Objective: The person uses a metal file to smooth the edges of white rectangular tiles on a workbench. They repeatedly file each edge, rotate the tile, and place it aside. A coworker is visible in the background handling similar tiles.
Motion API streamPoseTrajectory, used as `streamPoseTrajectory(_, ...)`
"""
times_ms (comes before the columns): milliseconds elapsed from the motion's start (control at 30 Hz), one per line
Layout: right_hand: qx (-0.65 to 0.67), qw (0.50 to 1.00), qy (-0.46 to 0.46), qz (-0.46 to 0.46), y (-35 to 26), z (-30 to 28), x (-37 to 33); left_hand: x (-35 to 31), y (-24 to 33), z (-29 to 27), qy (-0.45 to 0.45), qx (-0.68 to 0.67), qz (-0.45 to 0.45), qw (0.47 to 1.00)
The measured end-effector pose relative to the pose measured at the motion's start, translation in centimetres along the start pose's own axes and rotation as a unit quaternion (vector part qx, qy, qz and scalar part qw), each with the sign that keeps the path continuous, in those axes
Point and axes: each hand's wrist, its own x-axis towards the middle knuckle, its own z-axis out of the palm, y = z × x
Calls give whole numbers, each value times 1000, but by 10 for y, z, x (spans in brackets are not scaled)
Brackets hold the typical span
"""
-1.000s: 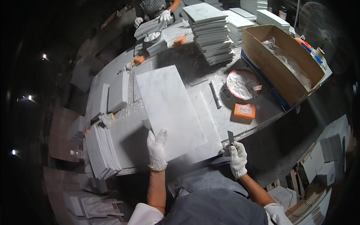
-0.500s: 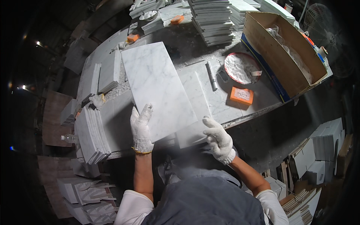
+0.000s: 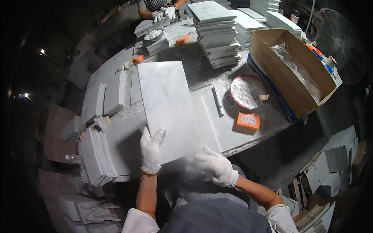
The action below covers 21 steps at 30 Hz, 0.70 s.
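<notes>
A large white marble tile (image 3: 171,108) with faint grey veins is tilted up over the table. My left hand (image 3: 150,150), in a white knit glove, grips its lower left edge, thumb across the face. Beside the tile's lower right corner is my gloved right hand (image 3: 218,167), its fingers stretched out, slightly blurred and holding nothing. Whether its fingertips touch the edge I cannot tell. Pale haze hangs around that corner. Another flat marble tile (image 3: 206,122) lies on the table, partly hidden behind the raised one.
Right of the tile are a silver marker-like stick (image 3: 218,101), a red-rimmed bowl of white paste (image 3: 248,92), an orange sanding pad (image 3: 248,120) and an open cardboard box (image 3: 311,66). Tile stacks stand at far centre (image 3: 217,42) and left (image 3: 97,157). Across the table is a co-worker's gloved hand (image 3: 169,12).
My right hand has swung left toward the tile's lower edge, fingers straightened. The tile has turned a little more upright in view. My head view has tilted up, showing the co-worker's hands.
</notes>
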Motion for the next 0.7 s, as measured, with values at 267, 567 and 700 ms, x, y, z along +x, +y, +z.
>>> streamPoseTrajectory(267, 222, 934, 199, 194, 27, -8, -33, 49, 34, 8, -104, -15, -1, 994)
streamPoseTrajectory(567, 32, 963, 233, 127, 64, -19, -13, 167, 69, 53, -126, -48, 42, 990)
streamPoseTrajectory(700, -36, 957, 247, 147, 79, -14, -7, 199, 80, 78, -160, -52, 24, 986)
